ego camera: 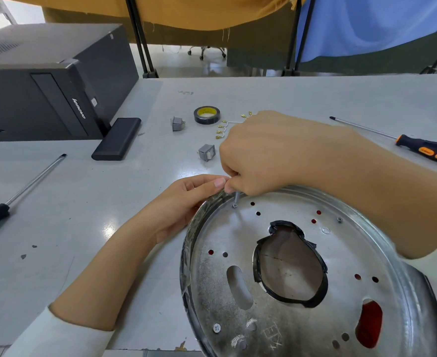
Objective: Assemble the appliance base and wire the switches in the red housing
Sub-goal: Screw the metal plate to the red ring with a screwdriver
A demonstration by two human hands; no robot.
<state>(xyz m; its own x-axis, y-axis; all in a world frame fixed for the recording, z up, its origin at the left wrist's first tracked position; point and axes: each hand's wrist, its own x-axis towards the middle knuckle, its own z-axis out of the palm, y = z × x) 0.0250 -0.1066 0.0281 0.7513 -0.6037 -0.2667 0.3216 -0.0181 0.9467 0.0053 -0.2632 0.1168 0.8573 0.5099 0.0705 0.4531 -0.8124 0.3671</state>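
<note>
1. Round metal plate (302, 266) lies at the near right of the grey desk (83, 202); shiny, dished rim, many small holes, red showing through several of them
2. Large irregular opening in the plate's middle, its edge wrapped in black tape; a long slot to its left, a red-backed slot at lower right
3. Right hand (266, 153) curled closed around a thin tool shaft (236, 198), only the short tip visible below the fingers; tip stands on a screw (235, 205) near the plate's far-left rim
4. Left hand (186, 202) rests on the plate's far-left rim, fingers half curled, fingertips touching the rim just beside the shaft; no separate object held
5. Another screw (216, 328) sits seated at the plate's near-left; a small fastener (340, 219) at far right
6. Beyond the hands: two small grey switches (177, 123) (206, 152), a black tape roll (206, 114) with yellow core, white wires with brass terminals (222, 127), partly hidden by the right hand
7. Orange-and-black screwdriver (405, 143) lies far right; green-handled screwdriver (14, 199) lies left, both apart from the plate
8. Black computer tower (44, 86) on its side at far left, a black flat block (117, 139) leaning by it
</note>
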